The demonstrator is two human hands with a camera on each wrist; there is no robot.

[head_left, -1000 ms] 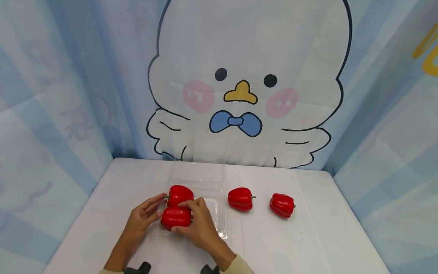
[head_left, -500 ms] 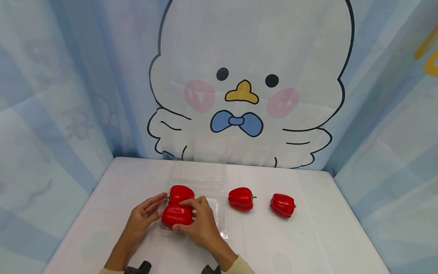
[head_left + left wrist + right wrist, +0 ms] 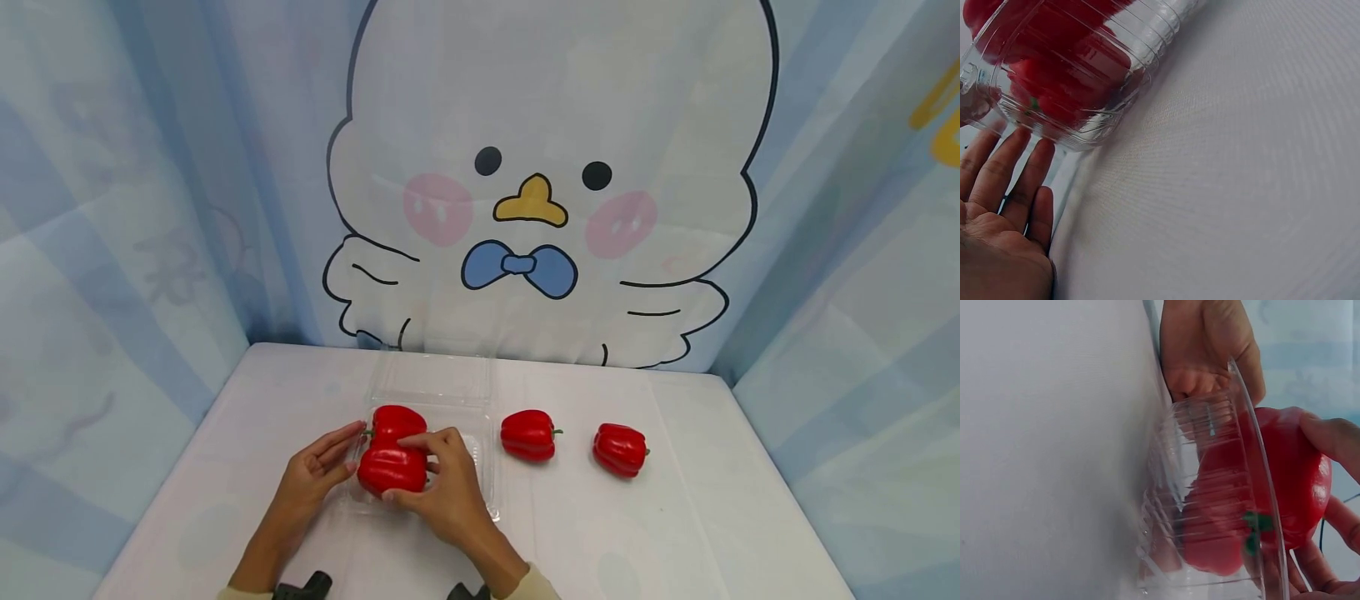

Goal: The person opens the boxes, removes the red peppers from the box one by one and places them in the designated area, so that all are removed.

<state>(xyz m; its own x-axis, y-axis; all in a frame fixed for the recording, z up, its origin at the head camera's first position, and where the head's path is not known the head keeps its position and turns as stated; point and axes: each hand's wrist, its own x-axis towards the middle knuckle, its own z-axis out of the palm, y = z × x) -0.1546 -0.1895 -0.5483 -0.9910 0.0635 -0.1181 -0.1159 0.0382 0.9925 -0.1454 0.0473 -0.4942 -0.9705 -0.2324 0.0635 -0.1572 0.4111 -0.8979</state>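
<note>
My right hand [image 3: 452,492] grips a red bell pepper [image 3: 390,472] from its right side, thumb in front and fingers behind. This pepper is in the near left part of a clear plastic clamshell container [image 3: 486,479]. Right behind it in the container lies a second red bell pepper [image 3: 397,420], its green stem pointing left. My left hand [image 3: 311,471] is at the container's left side, with fairly straight fingers touching the ribbed wall [image 3: 1085,134]. In the right wrist view, the gripped pepper [image 3: 1294,469] rises above the container's rim, its green stem behind the clear wall.
Two more red bell peppers lie on the white table to the right, one close to the container [image 3: 527,436] and another farther right [image 3: 619,451]. The container's clear lid [image 3: 431,379] is folded back toward the printed curtain [image 3: 525,325].
My right hand has shifted the gripped pepper slightly right and back, closer to the pepper behind it. The left hand stays in place at the container's side.
</note>
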